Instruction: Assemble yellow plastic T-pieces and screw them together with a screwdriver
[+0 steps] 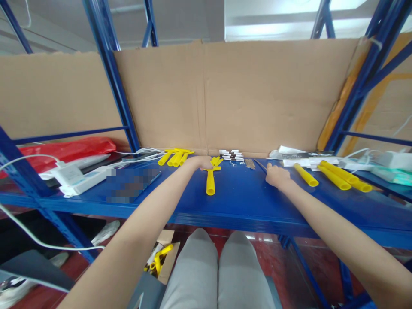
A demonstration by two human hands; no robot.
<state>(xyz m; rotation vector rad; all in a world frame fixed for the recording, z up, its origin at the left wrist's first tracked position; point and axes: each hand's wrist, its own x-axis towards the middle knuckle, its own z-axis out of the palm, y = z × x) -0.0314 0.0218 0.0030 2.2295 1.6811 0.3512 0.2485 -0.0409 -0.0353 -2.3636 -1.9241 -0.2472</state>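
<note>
My left hand (202, 162) reaches to the small yellow plastic pieces (216, 161), piled at the middle of the shelf. Its fingers look closed at the edge of the pile, and I cannot make out what is in them. Just in front of it lies a yellow T-shaped plastic handle (210, 183), its hollow round end towards me. My right hand (277, 176) is closed on a thin dark pointed rod (260, 165), low over the shelf; the rod's tip points away and to the left. Between the hands, farther back, sit small brown strips (249, 163).
Several yellow T-shaped handles (175, 158) lie at the back left; yellow tubes (336, 176) lie on the right. White-and-dark stacked pieces (231, 154) stand by the cardboard wall (244, 94). A phone (133, 185) and white power strip (86, 180) lie left. Below is a box (169, 264) of yellow parts.
</note>
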